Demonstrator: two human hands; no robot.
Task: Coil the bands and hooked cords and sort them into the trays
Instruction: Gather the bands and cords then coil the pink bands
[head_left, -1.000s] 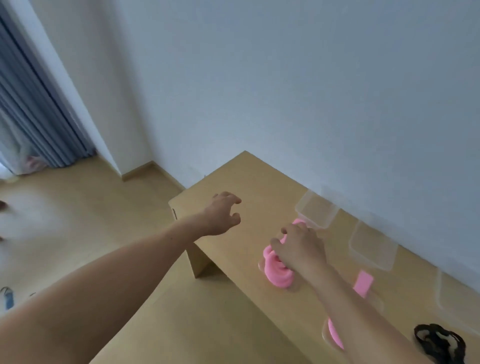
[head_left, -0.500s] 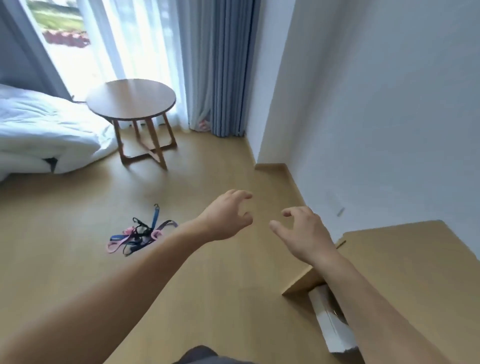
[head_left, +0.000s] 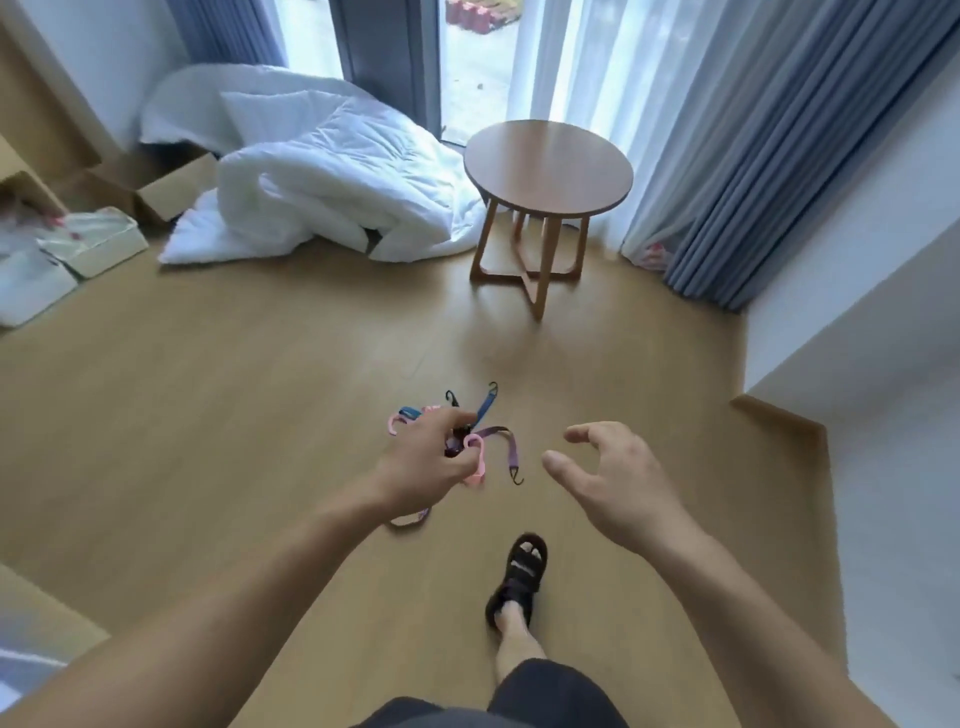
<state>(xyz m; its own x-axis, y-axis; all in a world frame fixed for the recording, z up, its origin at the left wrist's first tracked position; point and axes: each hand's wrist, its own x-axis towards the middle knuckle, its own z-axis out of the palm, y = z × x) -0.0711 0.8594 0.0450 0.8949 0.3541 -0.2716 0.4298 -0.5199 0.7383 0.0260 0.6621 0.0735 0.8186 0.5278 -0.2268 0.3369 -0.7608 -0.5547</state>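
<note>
- A cardboard box (head_left: 171, 192) and a white duvet (head_left: 322, 182) lie far left on the floor (head_left: 234, 415).
- Left hand (head_left: 423, 465), fingers loosely curled on nothing, hides part of the hooked cords (head_left: 496, 431), which lie tangled on the floor.
- Round table (head_left: 548, 166) stands beyond.
- Right hand (head_left: 618, 483), fingers apart and bent, is empty.
- Grey curtain (head_left: 779, 156) hangs far right.
</note>
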